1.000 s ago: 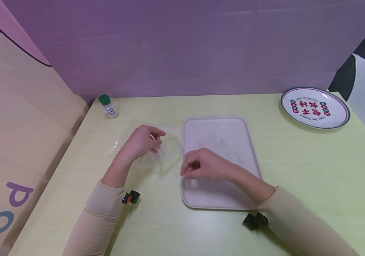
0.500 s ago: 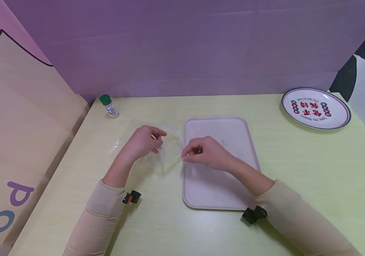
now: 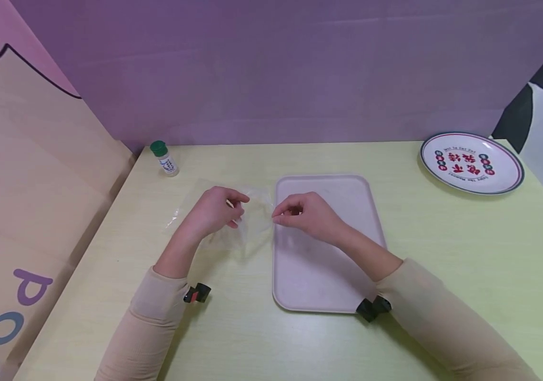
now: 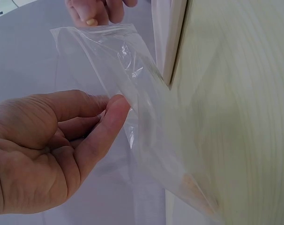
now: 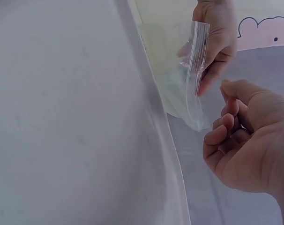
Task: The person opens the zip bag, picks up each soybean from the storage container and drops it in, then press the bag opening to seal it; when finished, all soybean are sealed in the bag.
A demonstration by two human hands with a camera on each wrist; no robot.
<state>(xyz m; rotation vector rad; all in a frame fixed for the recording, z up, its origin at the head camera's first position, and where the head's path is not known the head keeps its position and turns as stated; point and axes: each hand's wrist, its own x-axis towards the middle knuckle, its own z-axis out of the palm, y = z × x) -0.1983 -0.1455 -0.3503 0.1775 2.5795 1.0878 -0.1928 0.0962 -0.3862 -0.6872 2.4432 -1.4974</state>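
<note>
A clear zip bag (image 4: pixel 153 108) is in the left hand (image 3: pixel 214 210), left of the tray; in the left wrist view the left thumb and a finger pinch its side. Its ribbed zip strip (image 5: pixel 194 65) faces the right hand (image 3: pixel 311 214). The right hand hovers over the tray's left edge with its fingers curled and the thumb and forefinger tips together. In the right wrist view a small gap separates those fingertips (image 5: pixel 225 85) from the zip strip, and nothing shows between them. Part of the bag is hidden behind the left hand.
The pale lilac rectangular tray (image 3: pixel 309 291) lies mid-table. A small bottle with a green cap (image 3: pixel 164 159) stands at the back left. At the back right is an oval plate (image 3: pixel 471 163) with red characters. A purple cloth (image 3: pixel 300 79) hangs behind the table (image 3: pixel 252 338).
The right hand has moved away from me along the tray's left edge, coming up beside the bag. The left hand and the bag have hardly moved.
</note>
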